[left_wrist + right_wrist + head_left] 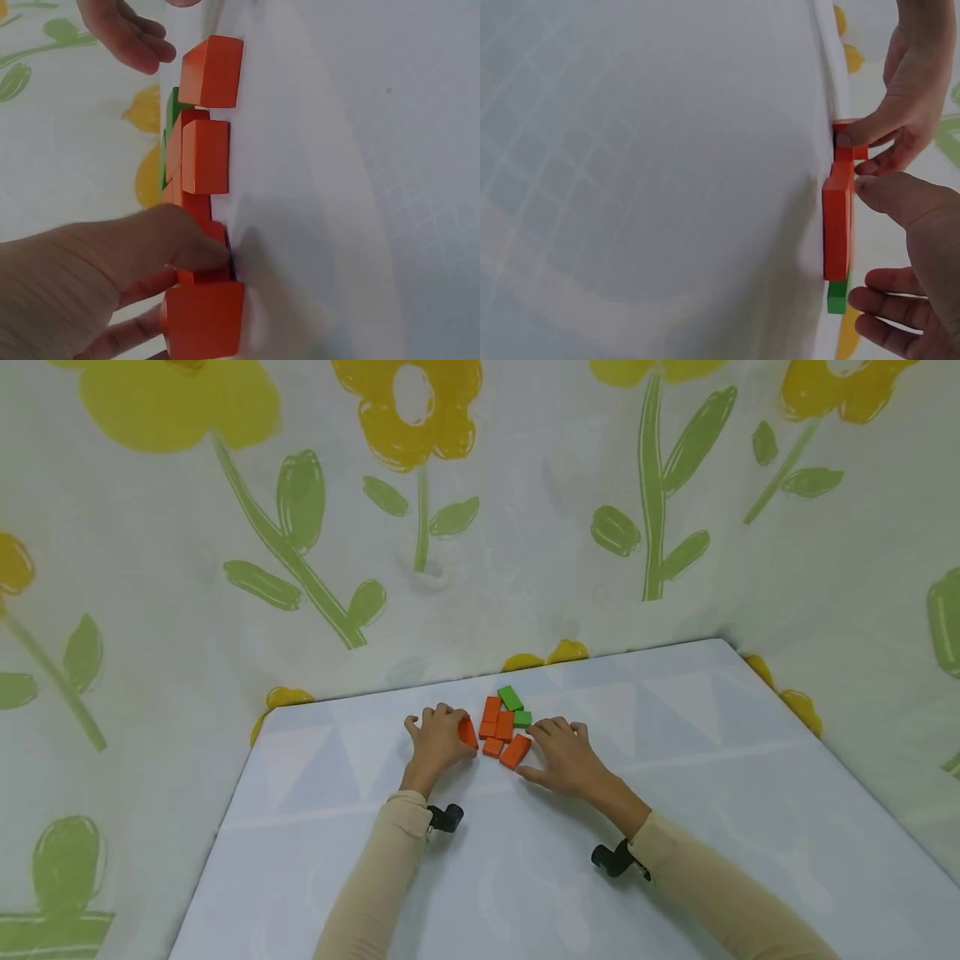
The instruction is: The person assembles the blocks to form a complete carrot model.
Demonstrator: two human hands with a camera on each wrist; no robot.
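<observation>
My left hand [438, 739] pinches an orange block [468, 734] at the left side of a small group of blocks. In the left wrist view its thumb lies against orange, with an orange block face [204, 321] close to the fingers. My right hand [566, 760] is spread at the group's right side, holding nothing. Its thumb is near a tilted orange block [516, 751], its fingertips near a small green block [522, 719]. Between the hands are an upper orange block [491, 708], a middle orange block [505, 725] and a small orange block [492, 747].
A longer green block [510, 697] lies at the back of the group. The pale, patterned table [525, 877] has its far edge just behind the blocks. A flower-printed cloth [510, 568] hangs beyond it. A black wrist camera [447, 817] sits below the left sleeve.
</observation>
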